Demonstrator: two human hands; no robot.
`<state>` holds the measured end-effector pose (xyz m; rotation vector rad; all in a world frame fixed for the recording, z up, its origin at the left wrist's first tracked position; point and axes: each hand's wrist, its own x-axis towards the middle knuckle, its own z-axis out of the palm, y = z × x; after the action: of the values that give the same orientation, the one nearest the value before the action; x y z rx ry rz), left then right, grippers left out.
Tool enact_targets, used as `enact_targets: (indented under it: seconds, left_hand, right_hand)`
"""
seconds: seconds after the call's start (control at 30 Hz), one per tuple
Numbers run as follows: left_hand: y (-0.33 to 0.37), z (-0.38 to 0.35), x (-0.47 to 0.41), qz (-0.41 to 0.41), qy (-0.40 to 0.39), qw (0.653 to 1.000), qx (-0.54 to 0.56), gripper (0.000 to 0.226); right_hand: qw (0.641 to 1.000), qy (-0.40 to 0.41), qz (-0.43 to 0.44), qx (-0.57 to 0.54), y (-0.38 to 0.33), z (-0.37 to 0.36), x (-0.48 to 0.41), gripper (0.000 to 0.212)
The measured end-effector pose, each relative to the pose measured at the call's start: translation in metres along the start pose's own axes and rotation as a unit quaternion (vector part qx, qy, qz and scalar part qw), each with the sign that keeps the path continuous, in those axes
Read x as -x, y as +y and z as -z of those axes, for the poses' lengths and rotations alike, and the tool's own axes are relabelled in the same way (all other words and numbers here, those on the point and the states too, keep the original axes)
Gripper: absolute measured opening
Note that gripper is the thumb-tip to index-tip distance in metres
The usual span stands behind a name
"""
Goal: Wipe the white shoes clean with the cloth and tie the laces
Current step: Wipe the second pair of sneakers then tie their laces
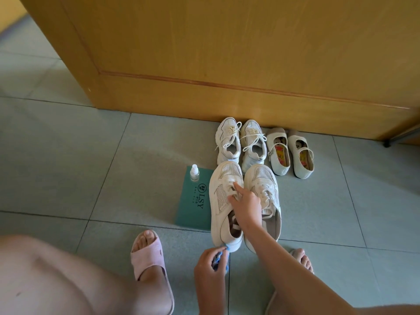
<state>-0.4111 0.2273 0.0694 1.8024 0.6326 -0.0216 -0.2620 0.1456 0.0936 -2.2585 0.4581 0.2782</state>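
Note:
Two white mesh sneakers stand side by side on the floor, toes pointing away from me: the left sneaker (223, 201) and the right sneaker (267, 189). My right hand (246, 206) lies over the left sneaker's laces, forefinger stretched toward the toe, other fingers curled at the laces. My left hand (210, 262) grips a bunched blue cloth (219, 258) and holds it against the heel of the left sneaker. The right sneaker's laces lie loose.
A green card (193, 201) lies left of the sneakers with a small clear spray bottle (194, 172) on it. Behind stand another white sneaker pair (241, 144) and cream strap shoes (289, 153) against a wooden door (227, 53). My feet in pink slippers (148, 253) flank the spot.

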Motion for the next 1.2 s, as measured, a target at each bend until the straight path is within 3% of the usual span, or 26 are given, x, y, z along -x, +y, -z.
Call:
enact_targets:
  seconds: [0.13,0.27,0.37,0.6,0.93,1.2]
  left_hand:
    - [0.0,0.007,-0.005,0.118,0.076,0.988,0.059,0.008]
    - [0.024,0.009,-0.037,0.076,0.109,0.986,0.098,0.006]
    - [0.039,0.003,-0.048,0.044,0.061,0.99,0.121,0.009]
    - [0.016,-0.003,-0.025,-0.014,0.049,0.997,0.052,0.014]
    - [0.016,0.015,-0.061,0.072,0.106,0.991,0.05,0.01]
    - [0.026,0.015,-0.136,0.014,-0.074,0.997,-0.008,0.026]
  right_hand:
    - [1.0,-0.004,-0.006,-0.01,0.001,-0.002,0.001,0.047]
    - [1.0,-0.003,-0.011,-0.016,0.003,-0.003,0.001,0.047]
    - [1.0,-0.002,-0.016,-0.021,0.002,-0.002,0.0,0.047]
    - [1.0,-0.005,-0.015,-0.012,0.003,-0.003,0.0,0.047]
    - [0.999,-0.026,-0.016,-0.029,-0.003,0.004,0.004,0.05]
    - [0.999,-0.02,0.013,-0.043,0.007,0.008,0.026,0.053]
